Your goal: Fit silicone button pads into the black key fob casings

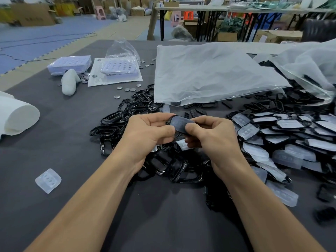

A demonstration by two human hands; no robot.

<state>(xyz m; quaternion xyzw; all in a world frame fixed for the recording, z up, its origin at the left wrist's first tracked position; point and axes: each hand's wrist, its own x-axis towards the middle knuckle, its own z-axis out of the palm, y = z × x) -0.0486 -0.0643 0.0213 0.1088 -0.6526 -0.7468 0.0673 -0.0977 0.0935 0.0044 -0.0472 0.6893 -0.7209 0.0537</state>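
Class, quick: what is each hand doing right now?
Left hand: grips the black casing.
Right hand: pinches the same casing.

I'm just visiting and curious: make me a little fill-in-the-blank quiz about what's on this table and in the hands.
1. The left hand and right hand together hold one ____ casing.
2. A lone clear button pad lies on the table to the ____ of both hands.
3. The casings with pads fitted are heaped on the ____ side.
Missing words: black; left; right.
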